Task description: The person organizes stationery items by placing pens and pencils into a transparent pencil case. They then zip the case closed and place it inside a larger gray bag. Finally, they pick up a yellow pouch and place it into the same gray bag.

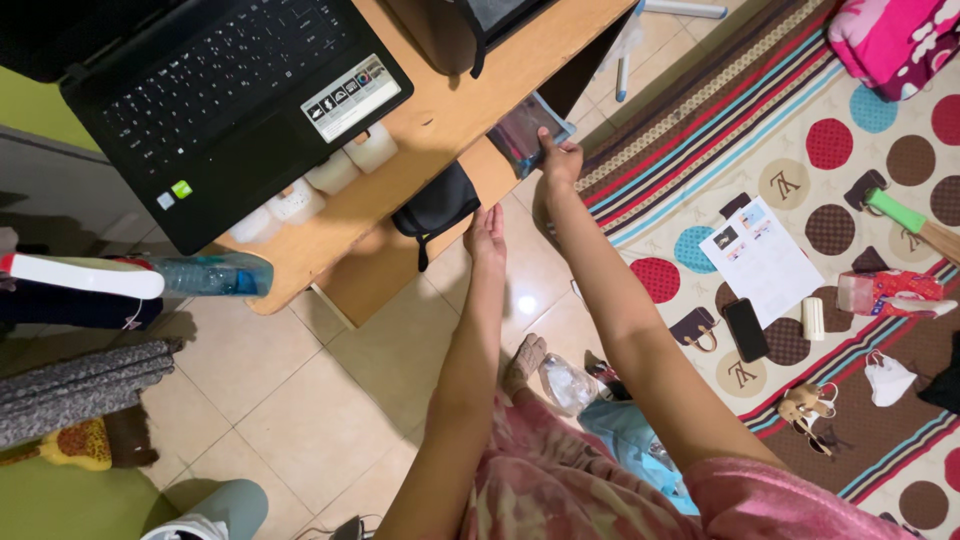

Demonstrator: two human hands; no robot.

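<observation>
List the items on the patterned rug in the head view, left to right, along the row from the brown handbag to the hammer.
Small brown handbag → black phone → printed white sheet → small white cylinder → red and white packet → green-headed hammer.

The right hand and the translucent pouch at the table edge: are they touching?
Touching. The head view shows the right hand with its fingers on the lower corner of the translucent pouch, no gap between them.
</observation>
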